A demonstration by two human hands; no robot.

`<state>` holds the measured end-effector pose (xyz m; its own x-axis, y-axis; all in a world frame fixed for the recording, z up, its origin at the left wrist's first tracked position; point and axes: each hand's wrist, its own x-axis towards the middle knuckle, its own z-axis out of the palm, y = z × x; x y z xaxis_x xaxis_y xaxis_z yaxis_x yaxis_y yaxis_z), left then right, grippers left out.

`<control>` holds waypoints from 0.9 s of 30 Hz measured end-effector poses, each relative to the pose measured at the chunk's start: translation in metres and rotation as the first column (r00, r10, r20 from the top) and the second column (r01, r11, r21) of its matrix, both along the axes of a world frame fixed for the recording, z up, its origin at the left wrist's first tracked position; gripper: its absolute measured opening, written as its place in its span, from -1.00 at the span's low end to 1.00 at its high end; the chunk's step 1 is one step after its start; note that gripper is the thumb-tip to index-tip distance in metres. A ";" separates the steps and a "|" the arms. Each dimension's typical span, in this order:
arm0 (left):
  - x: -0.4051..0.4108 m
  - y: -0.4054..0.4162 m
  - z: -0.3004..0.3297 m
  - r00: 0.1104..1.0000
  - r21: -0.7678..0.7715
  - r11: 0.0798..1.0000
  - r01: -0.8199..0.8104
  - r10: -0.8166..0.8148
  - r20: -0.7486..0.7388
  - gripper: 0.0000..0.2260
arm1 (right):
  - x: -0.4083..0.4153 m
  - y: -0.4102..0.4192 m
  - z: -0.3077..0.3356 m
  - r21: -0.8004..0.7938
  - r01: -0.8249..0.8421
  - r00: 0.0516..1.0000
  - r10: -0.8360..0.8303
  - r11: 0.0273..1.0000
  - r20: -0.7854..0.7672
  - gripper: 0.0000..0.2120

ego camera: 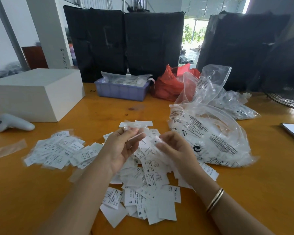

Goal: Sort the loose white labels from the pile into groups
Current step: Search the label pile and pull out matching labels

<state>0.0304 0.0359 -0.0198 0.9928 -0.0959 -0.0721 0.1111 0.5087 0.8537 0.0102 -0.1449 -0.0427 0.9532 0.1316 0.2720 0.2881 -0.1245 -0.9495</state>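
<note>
Labels were the matter here, but take the scene from the biggest thing down. The orange table [244, 192] carried everything in front of you. At its far edge stood tall black wrapped bundles [126, 43]. A white box [36, 94] sat at your far left, with a grey handheld controller [12, 123] lying just in front of it. To your right lay a large clear printed bag [210, 141], its mouth gaping upward, and more crumpled clear bags [236, 102] lay behind it. A red plastic bag [168, 85] slumped at the back, just beside a blue tray [120, 91] holding clear packets.

The main pile of loose white labels [148, 184] lay spread under and between your forearms, size marks such as XL, M, S and XS showing on some. A second, sorted-looking group of labels [58, 148] lay to the left of it, apart from the pile by a narrow strip of table.

Your left hand [120, 148] was raised above the pile, palm toward you, fingers curled and pinching a small clear sleeve [134, 128]. Your right hand [173, 148] was curled too, its fingertips gripping a white label [155, 140] marked XL. 2 thin bangles [215, 200] sat on your right wrist.
</note>
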 end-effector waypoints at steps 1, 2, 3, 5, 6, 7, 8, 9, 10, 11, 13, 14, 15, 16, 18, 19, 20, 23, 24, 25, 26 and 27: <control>0.000 -0.001 -0.001 1.000 0.000 1.000 0.010 -0.010 0.003 -0.91 | 0.000 -0.001 0.000 0.125 0.012 1.000 -0.009 0.992 -0.022 -0.91; 0.000 -0.002 -0.001 1.000 0.005 1.000 0.017 -0.017 0.006 -0.93 | 0.001 -0.002 0.000 0.222 0.033 0.999 -0.024 0.974 -0.046 -0.89; 0.000 -0.003 -0.002 1.000 0.014 1.000 0.022 -0.022 0.008 -0.92 | 0.002 -0.002 0.000 0.293 0.056 0.997 -0.036 0.954 -0.074 -0.83; 0.000 -0.005 -0.004 0.999 0.034 0.999 0.027 -0.028 0.016 -0.91 | 0.003 -0.003 0.000 0.375 0.082 0.992 -0.038 0.923 -0.123 -0.75; 0.000 -0.006 -0.004 0.999 0.048 0.998 0.033 -0.034 0.025 -0.90 | 0.004 -0.004 0.000 0.399 0.089 0.989 -0.034 0.912 -0.143 -0.72; 0.000 -0.006 -0.005 0.999 0.066 0.997 0.039 -0.041 0.035 -0.88 | 0.004 -0.004 0.001 0.422 0.096 0.987 -0.031 0.902 -0.158 -0.70; 0.000 -0.007 -0.005 0.998 0.085 0.995 0.045 -0.049 0.045 -0.87 | 0.004 -0.004 0.001 0.440 0.102 0.986 -0.031 0.892 -0.167 -0.69; -0.001 -0.008 -0.006 0.997 0.106 0.993 0.051 -0.057 0.054 -0.86 | 0.004 -0.004 0.001 0.450 0.109 0.984 -0.033 0.886 -0.173 -0.69; -0.001 -0.009 -0.006 0.996 0.128 0.990 0.058 -0.066 0.060 -0.85 | 0.004 -0.004 0.001 0.451 0.111 0.984 -0.034 0.886 -0.177 -0.70; -0.002 -0.010 -0.007 0.995 0.150 0.987 0.065 -0.075 0.066 -0.85 | 0.005 -0.003 0.000 0.446 0.115 0.983 -0.035 0.888 -0.182 -0.71; -0.003 -0.013 -0.007 0.993 0.190 0.979 0.073 -0.089 0.078 -0.85 | 0.005 -0.001 0.000 0.433 0.113 0.982 -0.035 0.894 -0.186 -0.74; -0.004 -0.013 -0.007 0.993 0.202 0.977 0.071 -0.089 0.084 -0.85 | 0.004 -0.001 0.000 0.429 0.111 0.982 -0.032 0.896 -0.187 -0.76; -0.004 -0.014 -0.007 0.992 0.210 0.976 0.065 -0.086 0.089 -0.85 | 0.004 0.000 0.000 0.423 0.109 0.982 -0.031 0.899 -0.188 -0.78; -0.004 -0.014 -0.006 0.992 0.217 0.975 0.058 -0.080 0.094 -0.84 | 0.004 0.000 0.000 0.412 0.110 0.981 -0.033 0.904 -0.189 -0.79; -0.005 -0.014 -0.006 0.992 0.232 0.972 0.039 -0.065 0.105 -0.84 | 0.004 0.001 0.000 0.380 0.113 0.982 -0.044 0.918 -0.186 -0.80; -0.004 -0.014 -0.006 0.992 0.243 0.969 0.031 -0.059 0.111 -0.85 | 0.003 0.001 0.000 0.360 0.113 0.982 -0.049 0.926 -0.183 -0.80; -0.004 -0.014 -0.006 0.992 0.258 0.966 0.025 -0.057 0.116 -0.85 | 0.003 0.002 0.000 0.335 0.114 0.982 -0.056 0.935 -0.179 -0.80; -0.005 -0.015 -0.008 0.986 0.360 0.933 0.015 -0.074 0.151 -0.86 | 0.001 0.004 0.001 0.270 0.112 0.985 -0.071 0.956 -0.157 -0.82; -0.005 -0.015 -0.008 0.983 0.399 0.917 0.010 -0.082 0.162 -0.86 | 0.001 0.004 0.002 0.265 0.108 0.986 -0.069 0.958 -0.155 -0.83; -0.005 -0.016 -0.009 0.981 0.431 0.902 0.001 -0.084 0.173 -0.86 | 0.000 0.005 0.002 0.261 0.103 0.986 -0.063 0.960 -0.156 -0.84; -0.005 -0.017 -0.010 0.980 0.457 0.889 -0.012 -0.081 0.184 -0.86 | -0.001 0.005 0.003 0.252 0.100 0.986 -0.062 0.963 -0.157 -0.85; -0.005 -0.017 -0.011 0.978 0.476 0.879 -0.029 -0.074 0.195 -0.86 | -0.001 0.005 0.004 0.241 0.102 0.986 -0.065 0.965 -0.156 -0.85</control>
<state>0.0256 0.0192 -0.0307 0.9886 -0.1235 0.0858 -0.0819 0.0366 0.9960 0.0089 -0.1394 -0.0391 0.9897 -0.0039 0.1431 0.1428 0.1018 -0.9845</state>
